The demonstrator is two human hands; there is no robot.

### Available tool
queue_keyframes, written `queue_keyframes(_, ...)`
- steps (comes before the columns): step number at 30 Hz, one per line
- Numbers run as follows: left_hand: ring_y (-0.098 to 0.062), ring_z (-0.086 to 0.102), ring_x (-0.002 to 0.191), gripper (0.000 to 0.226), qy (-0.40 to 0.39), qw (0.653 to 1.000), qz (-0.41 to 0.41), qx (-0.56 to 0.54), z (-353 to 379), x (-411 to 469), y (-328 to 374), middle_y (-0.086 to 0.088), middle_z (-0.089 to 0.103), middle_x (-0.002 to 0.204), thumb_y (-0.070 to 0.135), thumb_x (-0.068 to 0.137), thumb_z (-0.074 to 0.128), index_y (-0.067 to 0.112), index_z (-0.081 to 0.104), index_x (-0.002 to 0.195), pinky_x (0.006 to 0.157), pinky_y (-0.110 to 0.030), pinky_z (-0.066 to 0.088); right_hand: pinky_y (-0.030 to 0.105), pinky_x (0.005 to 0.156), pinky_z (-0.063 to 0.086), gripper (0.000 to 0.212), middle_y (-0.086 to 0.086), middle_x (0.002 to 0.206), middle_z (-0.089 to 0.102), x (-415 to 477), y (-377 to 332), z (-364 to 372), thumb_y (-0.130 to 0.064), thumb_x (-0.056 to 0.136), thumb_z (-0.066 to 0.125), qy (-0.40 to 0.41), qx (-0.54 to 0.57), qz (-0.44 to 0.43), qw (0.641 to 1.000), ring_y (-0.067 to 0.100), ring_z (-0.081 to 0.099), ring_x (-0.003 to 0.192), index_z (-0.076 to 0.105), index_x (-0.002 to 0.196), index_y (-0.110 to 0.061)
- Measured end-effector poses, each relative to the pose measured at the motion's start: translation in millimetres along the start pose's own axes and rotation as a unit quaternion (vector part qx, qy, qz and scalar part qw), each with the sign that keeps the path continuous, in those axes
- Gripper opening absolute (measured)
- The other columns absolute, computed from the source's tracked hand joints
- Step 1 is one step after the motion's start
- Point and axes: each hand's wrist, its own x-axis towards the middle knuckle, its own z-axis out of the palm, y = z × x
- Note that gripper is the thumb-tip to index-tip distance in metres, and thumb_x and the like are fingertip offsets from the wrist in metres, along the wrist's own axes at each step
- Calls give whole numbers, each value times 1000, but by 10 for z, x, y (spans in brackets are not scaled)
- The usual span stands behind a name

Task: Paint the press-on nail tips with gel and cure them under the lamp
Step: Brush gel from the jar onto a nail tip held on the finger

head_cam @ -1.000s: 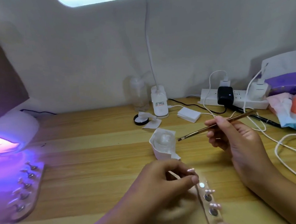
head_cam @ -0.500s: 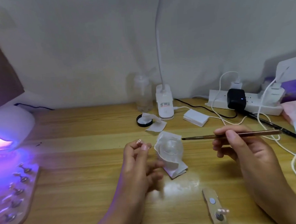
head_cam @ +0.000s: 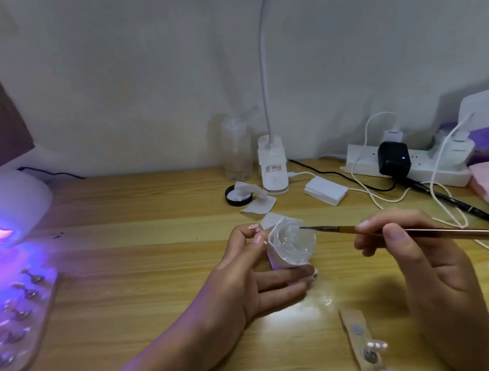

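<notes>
Brush [head_cam: 443, 231] lies nearly level across the middle right of the frame. Its long axis runs left to right, with the dark bristle tip pointing left and the handle end a little lower at the right edge. The right hand [head_cam: 409, 249] grasps it at mid-shaft between thumb and fingertips. The bristles reach over the open mouth of the clear gel jar [head_cam: 294, 247], which sits in white wrapping at the frame's centre; whether they touch the gel cannot be told.

The left hand [head_cam: 238, 275] is just left of the jar. Its thumb and forefinger pinch a small pale nail tip [head_cam: 253, 227] beside the jar's upper left rim, while its other fingers lie straight against the jar's near side.

At the bottom right a wooden holder strip [head_cam: 352, 319] lies on the table [head_cam: 128, 280], its long axis running from mid-frame down to the bottom edge, with pink tips [head_cam: 377, 344] standing on it. At the left edge the curing lamp [head_cam: 12, 198] glows violet. A second strip [head_cam: 41, 324] extends from the lamp's mouth toward the lower left corner, its row of tips in the purple light.
</notes>
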Motion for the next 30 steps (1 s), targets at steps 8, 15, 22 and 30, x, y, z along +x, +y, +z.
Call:
queue_keyframes(8,-41,64,110,16,-22,999,-1,31,53,-119,-46,-5,74,105,38,98,46,23,42,101,99,-53,48,19,77,48,18,-7,87,63,-37,-40,-9,-20,94,46,-23,-19,-51,998,11,60,82,62,91,-12)
queue_keyframes(15,-37,67,105,14,-21,997,40,67,100,-98,-155,12,66,123,36,86,53,31,60,96,85,-41,57,24,75,45,19,-10,86,58,-36,-25,-6,-18,90,46,-87,-110,-109,984,12,59,83,62,84,-12)
queue_keyframes(22,-35,67,107,12,-18,993,59,102,80,-75,-182,18,60,129,36,88,54,38,65,93,91,-41,55,38,72,45,21,-11,84,59,-34,38,0,-25,93,45,-101,-160,-90,978,16,59,80,63,85,-17)
queue_keyframes(30,-36,67,106,10,-9,997,39,66,86,-70,-151,13,67,121,40,90,59,36,67,95,92,-43,55,48,71,45,22,-8,82,59,-25,42,-42,-26,93,44,-97,-161,-97,977,17,59,78,63,83,-17)
